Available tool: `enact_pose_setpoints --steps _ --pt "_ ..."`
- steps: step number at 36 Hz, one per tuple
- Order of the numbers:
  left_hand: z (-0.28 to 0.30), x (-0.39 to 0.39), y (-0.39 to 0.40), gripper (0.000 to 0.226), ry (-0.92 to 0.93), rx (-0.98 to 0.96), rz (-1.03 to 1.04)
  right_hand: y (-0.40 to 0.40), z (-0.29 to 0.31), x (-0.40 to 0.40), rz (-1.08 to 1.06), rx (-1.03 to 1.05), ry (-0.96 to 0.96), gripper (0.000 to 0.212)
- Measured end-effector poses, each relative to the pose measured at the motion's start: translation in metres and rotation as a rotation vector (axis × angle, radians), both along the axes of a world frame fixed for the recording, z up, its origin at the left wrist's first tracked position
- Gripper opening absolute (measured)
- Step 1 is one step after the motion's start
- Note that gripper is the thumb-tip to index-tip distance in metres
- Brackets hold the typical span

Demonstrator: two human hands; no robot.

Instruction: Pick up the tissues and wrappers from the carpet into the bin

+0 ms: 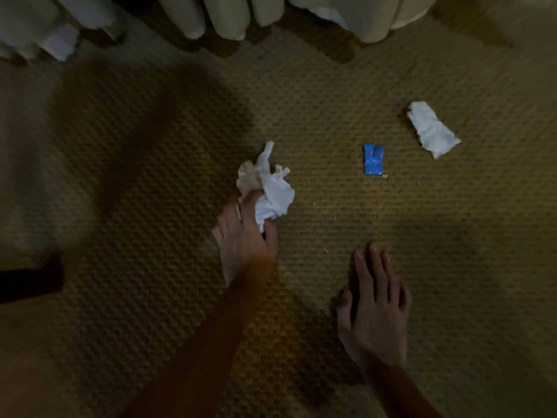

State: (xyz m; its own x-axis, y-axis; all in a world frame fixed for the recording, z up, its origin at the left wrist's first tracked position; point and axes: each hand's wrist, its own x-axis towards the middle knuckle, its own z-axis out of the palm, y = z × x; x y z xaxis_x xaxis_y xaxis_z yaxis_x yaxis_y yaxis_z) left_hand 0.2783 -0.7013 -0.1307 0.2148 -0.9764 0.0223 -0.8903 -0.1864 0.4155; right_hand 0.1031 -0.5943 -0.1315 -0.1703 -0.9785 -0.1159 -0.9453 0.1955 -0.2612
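Fingers of left hand [244,236] pinch crumpled tissue [266,188]; right hand [373,300] spread flat on carpet [452,267].

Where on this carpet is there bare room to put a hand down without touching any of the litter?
Bare carpet lies between the curtain hems and the litter, and right of the flat right hand. It is crowded mid-carpet: the left hand grips a crumpled tissue, with the blue wrapper and flat tissue close together to its right.
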Motion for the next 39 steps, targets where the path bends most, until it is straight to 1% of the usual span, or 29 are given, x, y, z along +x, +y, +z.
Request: enact_pose_setpoints --steps 7,14,16,18,20,21,26,31,36,39 --pt "-0.006 -0.001 0.001 0.049 -0.138 0.0 -0.01 0.001 0.003 0.0 0.004 0.016 -0.022 0.064" --pt "-0.008 -0.001 -0.001 0.05 -0.167 0.001 -0.009 0.004 0.001 -0.001 0.003 0.017 -0.052 0.062" --pt "-0.008 0.0 -0.002 0.05 -0.16 0.002 -0.005 0.002 0.003 -0.001 -0.01 -0.002 -0.095 0.059" --pt "-0.008 -0.001 -0.002 0.05 -0.12 0.031 -0.002 -0.001 0.007 -0.003 -0.056 -0.036 -0.195 0.053" --pt "-0.008 -0.001 -0.002 0.05 -0.112 0.045 -0.008 -0.012 0.011 -0.006 -0.142 -0.099 -0.339 0.048" --pt "-0.008 0.0 -0.003 0.05 -0.112 0.05 -0.009 -0.022 0.013 -0.007 -0.182 -0.134 -0.378 0.048" --pt "-0.006 0.0 -0.003 0.052 -0.116 0.077 -0.022 -0.099 0.021 -0.019 -0.317 -0.297 -0.331 0.042" --pt "-0.004 0.0 -0.005 0.053 -0.106 0.089 -0.015 -0.171 0.022 -0.023 -0.405 -0.335 -0.269 0.047" --pt "0.0 0.0 -0.006 0.057 -0.099 0.18 -0.021 -0.202 0.013 -0.028 -0.48 -0.288 -0.387 0.05" --pt "-0.001 -0.001 -0.005 0.057 -0.097 0.186 -0.027 -0.202 0.009 -0.03 -0.522 -0.343 -0.428 0.047"
